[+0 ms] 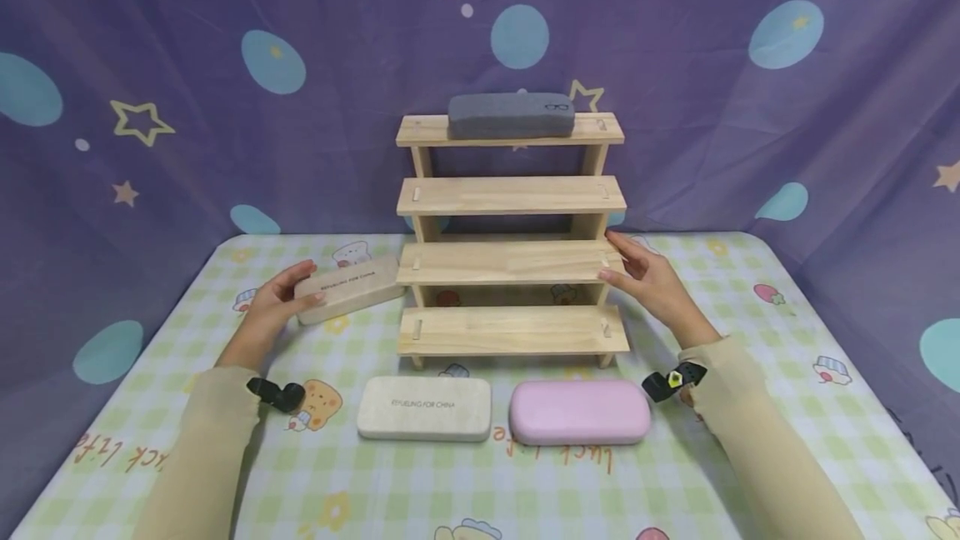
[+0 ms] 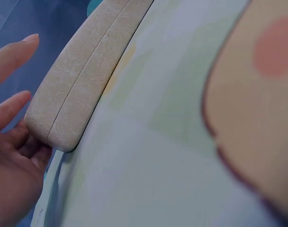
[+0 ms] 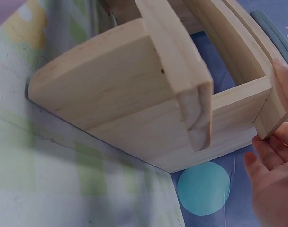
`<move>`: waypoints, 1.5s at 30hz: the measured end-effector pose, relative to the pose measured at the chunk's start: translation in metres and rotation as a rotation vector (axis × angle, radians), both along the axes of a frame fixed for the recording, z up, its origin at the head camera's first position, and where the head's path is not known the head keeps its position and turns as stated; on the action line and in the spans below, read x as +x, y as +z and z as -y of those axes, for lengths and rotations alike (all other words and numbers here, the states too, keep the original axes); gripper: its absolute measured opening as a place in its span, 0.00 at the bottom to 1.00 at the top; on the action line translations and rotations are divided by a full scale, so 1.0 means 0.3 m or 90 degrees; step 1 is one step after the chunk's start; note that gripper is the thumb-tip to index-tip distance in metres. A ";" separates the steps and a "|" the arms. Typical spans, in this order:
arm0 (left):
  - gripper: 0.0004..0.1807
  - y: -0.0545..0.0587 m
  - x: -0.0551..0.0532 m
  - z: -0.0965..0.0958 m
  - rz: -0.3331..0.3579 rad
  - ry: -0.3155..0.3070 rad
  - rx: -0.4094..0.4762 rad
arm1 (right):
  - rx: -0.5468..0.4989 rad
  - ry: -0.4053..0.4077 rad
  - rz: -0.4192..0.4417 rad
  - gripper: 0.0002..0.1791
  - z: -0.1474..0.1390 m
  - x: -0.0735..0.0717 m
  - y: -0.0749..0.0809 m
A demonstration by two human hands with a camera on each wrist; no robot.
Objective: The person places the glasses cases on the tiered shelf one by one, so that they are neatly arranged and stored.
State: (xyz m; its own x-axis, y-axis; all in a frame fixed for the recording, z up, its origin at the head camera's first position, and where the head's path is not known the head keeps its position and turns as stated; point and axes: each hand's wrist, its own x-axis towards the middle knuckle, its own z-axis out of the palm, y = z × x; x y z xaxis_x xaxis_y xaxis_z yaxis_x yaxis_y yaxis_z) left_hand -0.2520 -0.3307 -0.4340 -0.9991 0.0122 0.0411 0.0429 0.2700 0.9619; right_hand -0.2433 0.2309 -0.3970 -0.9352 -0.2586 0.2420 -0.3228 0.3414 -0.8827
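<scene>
Pale sleeves reach in over the near edge of the worktop, w/ a cream case & a pink case lying flat btwn them, just in front of the wooden shelf. L hand is spread wide at the outer end of the slanted case, lower fingers touching it, thumb clear. That case sits toward the worktop's far left corner, inner end right by the shelf; can't tell if they touch. R hand is narrow, holding the shelf's right end, thumb above one board, fingers below.

Main risk, prob.: a shove on the slanted case could drive its inner end into the shelf. A hard pull by R hand might skid or tip the shelf, & the grey case on top could slide off.

Surface: checked cloth w/ cartoon prints. Room: purple curtain w/ stars, past the far edge & both sides; rest can't be seen.
</scene>
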 end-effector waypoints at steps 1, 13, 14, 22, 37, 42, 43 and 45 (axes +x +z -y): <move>0.38 -0.002 -0.001 0.000 0.004 -0.003 0.003 | 0.000 -0.001 0.000 0.38 0.000 0.000 0.000; 0.42 -0.026 -0.006 0.007 0.030 -0.029 -0.005 | -0.019 0.003 -0.006 0.37 0.001 0.002 0.004; 0.43 -0.027 -0.005 0.008 0.031 -0.029 -0.008 | -0.021 0.004 -0.007 0.38 0.000 0.000 0.005; 0.48 -0.024 -0.004 0.014 0.061 -0.063 -0.034 | -0.021 0.000 0.021 0.38 0.000 -0.001 0.004; 0.50 -0.018 -0.005 0.009 0.055 -0.056 -0.148 | -0.055 0.004 0.026 0.37 0.010 0.005 0.005; 0.49 -0.026 -0.005 0.014 0.044 -0.046 -0.157 | -0.061 0.006 0.033 0.37 0.008 0.005 0.002; 0.49 -0.027 -0.004 0.014 0.042 -0.046 -0.157 | -0.061 0.005 0.034 0.37 0.007 0.005 0.001; 0.48 -0.028 -0.001 0.014 0.038 -0.047 -0.163 | -0.061 0.007 0.034 0.38 0.007 0.003 0.001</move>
